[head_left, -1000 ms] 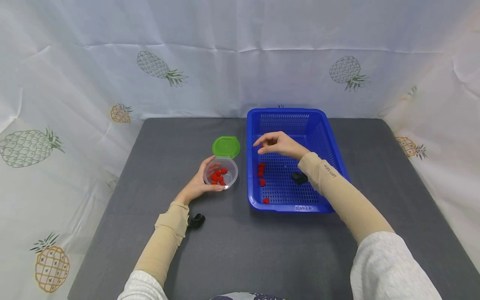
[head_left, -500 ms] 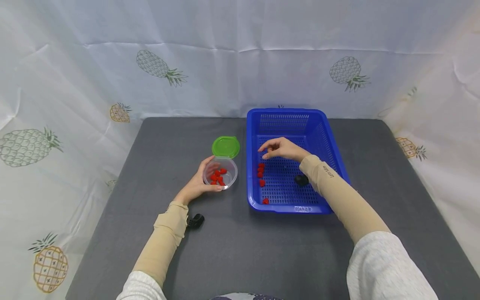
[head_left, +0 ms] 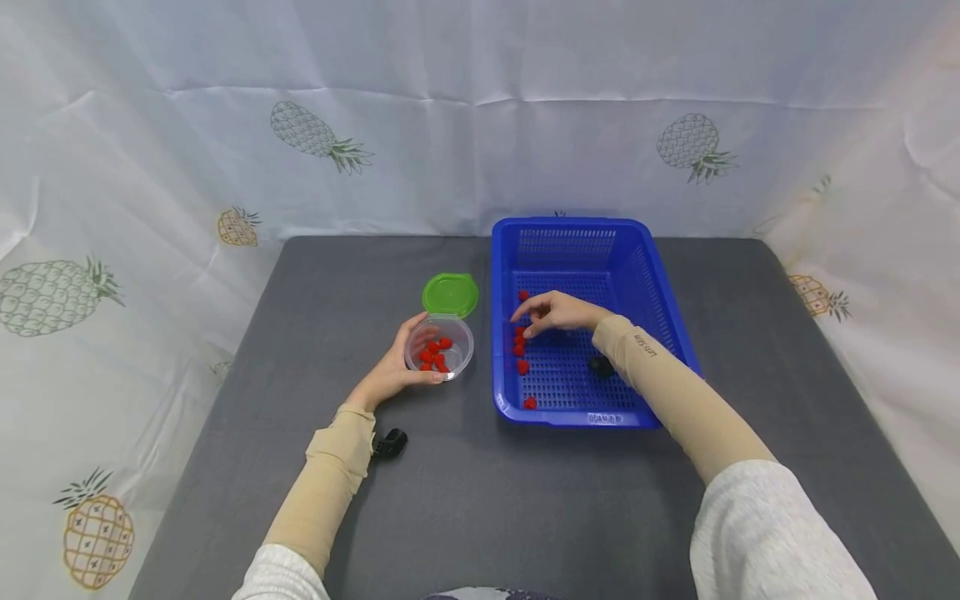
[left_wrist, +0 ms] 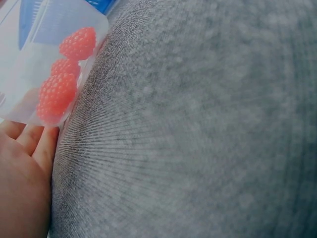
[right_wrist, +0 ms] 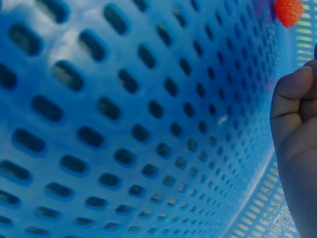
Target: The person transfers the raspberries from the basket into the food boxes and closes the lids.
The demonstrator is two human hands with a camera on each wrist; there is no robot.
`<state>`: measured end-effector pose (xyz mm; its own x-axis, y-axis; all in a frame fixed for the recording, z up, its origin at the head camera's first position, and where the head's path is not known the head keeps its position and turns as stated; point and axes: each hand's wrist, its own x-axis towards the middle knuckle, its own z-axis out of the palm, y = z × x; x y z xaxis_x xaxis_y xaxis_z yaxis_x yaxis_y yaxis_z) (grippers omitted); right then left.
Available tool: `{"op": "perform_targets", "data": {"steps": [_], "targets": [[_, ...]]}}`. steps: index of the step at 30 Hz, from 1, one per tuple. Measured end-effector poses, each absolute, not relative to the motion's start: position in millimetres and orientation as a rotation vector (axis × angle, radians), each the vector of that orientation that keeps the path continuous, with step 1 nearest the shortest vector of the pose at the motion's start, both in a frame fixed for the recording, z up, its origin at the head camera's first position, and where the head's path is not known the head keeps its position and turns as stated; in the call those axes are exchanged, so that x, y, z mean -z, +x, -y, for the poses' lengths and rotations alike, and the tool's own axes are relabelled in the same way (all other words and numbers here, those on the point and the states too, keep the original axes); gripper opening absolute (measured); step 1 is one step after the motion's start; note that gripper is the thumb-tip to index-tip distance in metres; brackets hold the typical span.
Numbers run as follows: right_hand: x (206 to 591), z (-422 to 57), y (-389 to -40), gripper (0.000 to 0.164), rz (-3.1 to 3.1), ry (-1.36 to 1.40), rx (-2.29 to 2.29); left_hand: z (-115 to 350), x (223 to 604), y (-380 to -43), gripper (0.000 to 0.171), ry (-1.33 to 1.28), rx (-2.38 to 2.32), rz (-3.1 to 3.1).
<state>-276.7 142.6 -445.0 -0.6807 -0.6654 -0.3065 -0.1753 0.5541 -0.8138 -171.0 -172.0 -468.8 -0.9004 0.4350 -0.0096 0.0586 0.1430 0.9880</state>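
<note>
My left hand (head_left: 392, 367) grips the near-left side of a clear round plastic tub (head_left: 465, 354), thumb in front and fingers round the back. Several red raspberries (left_wrist: 57, 96) lie in the tub, seen through its wall in the left wrist view. Inside a blue slotted basket (head_left: 501, 392), my right hand (head_left: 566, 312) hovers with bent fingers, thumb and forefinger apart, just above a row of raspberries (head_left: 519, 351). No berry shows between its fingers. In the right wrist view, one raspberry (right_wrist: 288, 12) sits beyond my right hand (right_wrist: 299, 114), whose fingertips are partly out of frame.
A green lid (head_left: 451, 295) lies right behind the tub. Another raspberry (head_left: 530, 403) rests near the basket's front wall. A black wrist device (head_left: 390, 443) shows beside my left wrist, another (head_left: 601, 367) below my right wrist. A patterned white curtain (head_left: 480, 158) hangs behind the grey table (head_left: 480, 508).
My right hand has come down and toward me within the basket, from the far raspberry to the row nearer the middle, uncovering the far one. My left hand keeps its hold on the tub.
</note>
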Motion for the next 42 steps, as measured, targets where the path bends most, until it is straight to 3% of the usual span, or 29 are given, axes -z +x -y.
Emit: {"op": "perform_targets", "data": {"steps": [42], "targets": [[465.0,-147.4,-280.1,0.026,-2.308,-0.702,0.889,174.5,475.7,-173.3,0.097,0.454,-1.818,-2.133]]}}
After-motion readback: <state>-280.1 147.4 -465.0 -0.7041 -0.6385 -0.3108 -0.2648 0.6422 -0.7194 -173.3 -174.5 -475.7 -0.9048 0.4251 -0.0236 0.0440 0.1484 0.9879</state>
